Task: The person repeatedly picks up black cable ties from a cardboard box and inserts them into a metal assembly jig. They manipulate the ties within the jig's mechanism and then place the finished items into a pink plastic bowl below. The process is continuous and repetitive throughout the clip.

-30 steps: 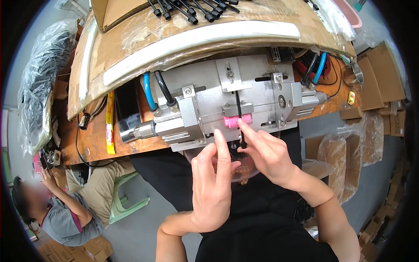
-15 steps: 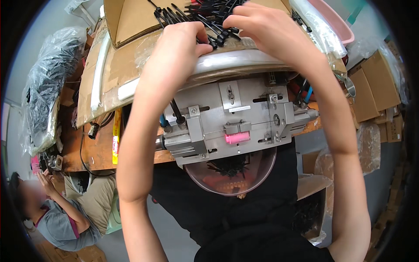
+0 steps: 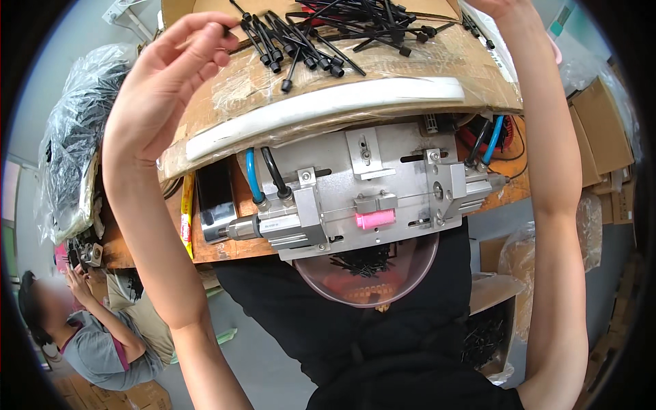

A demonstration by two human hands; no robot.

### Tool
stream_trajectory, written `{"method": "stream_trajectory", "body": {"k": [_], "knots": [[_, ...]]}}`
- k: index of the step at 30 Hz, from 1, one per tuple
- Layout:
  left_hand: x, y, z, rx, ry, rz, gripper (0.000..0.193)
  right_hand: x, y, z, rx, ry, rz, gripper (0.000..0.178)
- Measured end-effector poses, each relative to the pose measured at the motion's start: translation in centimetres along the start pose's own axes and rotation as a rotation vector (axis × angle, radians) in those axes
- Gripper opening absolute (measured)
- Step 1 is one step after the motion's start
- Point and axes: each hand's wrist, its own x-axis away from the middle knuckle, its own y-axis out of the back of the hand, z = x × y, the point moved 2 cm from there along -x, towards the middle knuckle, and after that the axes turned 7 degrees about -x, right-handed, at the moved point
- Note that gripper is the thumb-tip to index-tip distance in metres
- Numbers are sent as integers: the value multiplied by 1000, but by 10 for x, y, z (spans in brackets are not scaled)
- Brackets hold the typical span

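Note:
My left hand (image 3: 167, 78) is raised at the upper left, beside a heap of black plastic rods with knobbed ends (image 3: 307, 51). Its thumb and fingers are pinched together, and a small dark bit shows at the fingertips; what it belongs to is hidden. Only the wrist and base of my right hand (image 3: 499, 7) show at the top edge, with the fingers cut off by the picture. Below the heap lies a white foam strip (image 3: 328, 109) on the cardboard edge. Between my arms sits a metal fixture (image 3: 362, 154) with a pink block (image 3: 376, 219) on its front.
A clear bowl (image 3: 417, 273) with black pieces is under the fixture. Blue and black hoses (image 3: 251, 176) rise at its sides. A dark phone-like slab (image 3: 215, 191) lies left. Another person (image 3: 102, 342) sits far left. A carton (image 3: 488, 328) of black parts stands right.
My left hand has left the heap and moved left, pinched. My right hand has moved up and right, mostly out of the picture. More of the rods and the foam strip are uncovered.

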Motion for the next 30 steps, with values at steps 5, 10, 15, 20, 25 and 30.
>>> {"method": "stream_trajectory", "body": {"k": [5, 10, 15, 20, 25, 30], "knots": [[45, -43, -9, -447, -190, -302, 23, 39, -4, 2, -144, 218, 119, 39], [154, -157, 9, -864, -269, -227, 64, 119, -36, -31, -167, 405, 44, 28], [175, -220, 35, -1029, -125, -106, 63, 192, -30, -43, 112, 305, -70, 30], [166, -229, 39, -1040, -113, -98, 67, 216, -52, -54, 522, 447, -221, 39], [168, -224, 41, -962, -73, -36, 69, 240, -87, -106, 725, 462, -305, 31], [125, -185, 13, -954, -242, -153, 59, 267, -107, -177, 1108, 314, -226, 58]]}}
